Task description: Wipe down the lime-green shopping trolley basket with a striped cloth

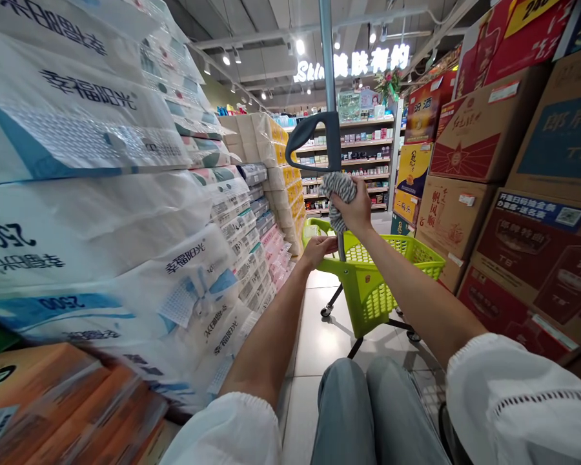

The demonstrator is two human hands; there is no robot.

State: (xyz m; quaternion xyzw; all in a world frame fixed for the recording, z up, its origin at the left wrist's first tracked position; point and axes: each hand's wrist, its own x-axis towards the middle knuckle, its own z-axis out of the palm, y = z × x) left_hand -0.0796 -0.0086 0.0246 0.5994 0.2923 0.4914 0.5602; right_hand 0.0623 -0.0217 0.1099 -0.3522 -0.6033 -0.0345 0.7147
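1. Two hands of mine reach forward to a lime-green trolley (368,290), which stands on the floor just beyond my knees (343,407).
2. My right hand (358,205) has its fingers bent around a grey-and-white striped cloth (337,184), pinching it against the metal pole (326,51), just below the dark loop handle (336,139).
3. My left hand (319,250) is lower, at the trolley's near rim and close beside the pole's foot. Its fingers lie together, pointing at the pole; whether they grip it or only rest there, I cannot tell.
4. The step in hand, I judge, is working the cloth against the pole. A further stroke would call for even pressure from my right hand while my left steadies the rim.
5. Under the wheels run pale, glossy floor tiles (310,361) that mirror the lamps.
6. On my left rise white wrapped packs (77,213), with orange packs (53,400) low in the corner; on my right, stacked cartons (465,142).
7. Ahead, stocked shelves (368,143) stand under a glowing sign (372,61) and a ceiling with spotlights.
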